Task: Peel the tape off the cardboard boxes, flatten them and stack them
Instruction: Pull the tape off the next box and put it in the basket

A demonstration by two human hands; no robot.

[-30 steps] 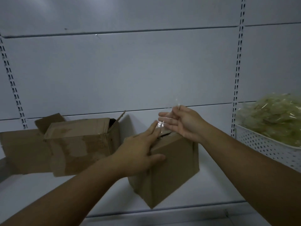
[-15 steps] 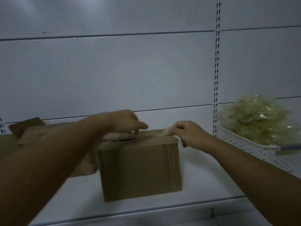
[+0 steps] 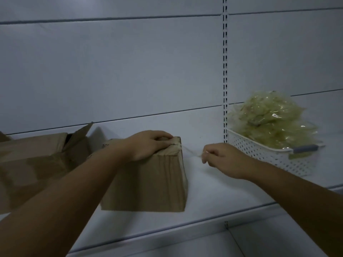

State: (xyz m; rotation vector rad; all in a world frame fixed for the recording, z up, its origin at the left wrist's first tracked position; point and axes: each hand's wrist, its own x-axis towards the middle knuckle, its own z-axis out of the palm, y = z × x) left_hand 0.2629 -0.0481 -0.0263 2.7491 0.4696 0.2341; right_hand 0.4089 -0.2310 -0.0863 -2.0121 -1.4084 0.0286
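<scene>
The small cardboard box [image 3: 148, 184], plain matte brown with a creased top, stood on the smooth white shelf [image 3: 213, 199], near its middle. The left hand [image 3: 148, 145] lay over the box's top right corner, fingers curled down onto the seam, gripping it. Just right of the box, the right hand [image 3: 222, 160] pinched a thin clear tape strip [image 3: 191, 152] stretched taut from that corner. A larger open box [image 3: 37, 160] with raised flaps sat to the left. At the right, a white perforated basket [image 3: 269, 156] held a heap of crumpled yellowish film [image 3: 269, 117]. Behind stood pale wall panels [image 3: 130, 71] and a slotted upright [image 3: 225, 71].
</scene>
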